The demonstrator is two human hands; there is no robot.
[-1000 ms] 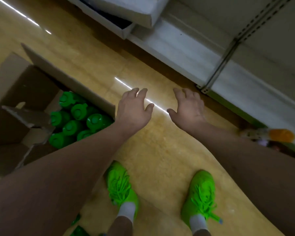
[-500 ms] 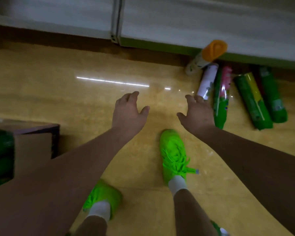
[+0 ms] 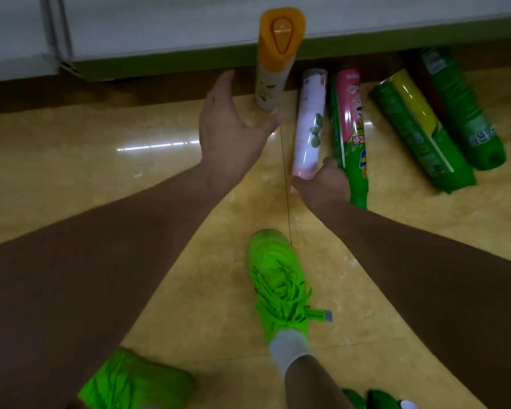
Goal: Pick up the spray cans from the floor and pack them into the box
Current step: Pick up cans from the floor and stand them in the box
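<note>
Five spray cans sit on the floor (image 3: 71, 160) along the base of the white shelf unit (image 3: 189, 31), box not in view. Largest first: two green cans lie farthest right of the shelf foot, the plain green can (image 3: 466, 113) touching the green-and-yellow can (image 3: 416, 128); then the pink-and-green can (image 3: 350, 128), the pale pink can (image 3: 309, 125) just beside it, and the orange-capped can (image 3: 275, 57) standing upright closest to the shelf. All look like rigid metal cylinders: stiff, smooth, likely slippery, modest weight, and the lying ones will roll. My call: wrap mid-body, not the cap, which may pop off. Left hand (image 3: 230, 128) is wide open, fingers spread, holding nothing, thumb just short of the upright can's base. Right hand (image 3: 322, 184) is at the near end of the pale pink can, fingers curling at it; can't tell if the grasp is closed. Obstacles: neighbouring pink-and-green can touches the right hand's side, so lifting may nudge it; shelf base blocks the far side; green shoe (image 3: 278, 278) is well apart.
</note>
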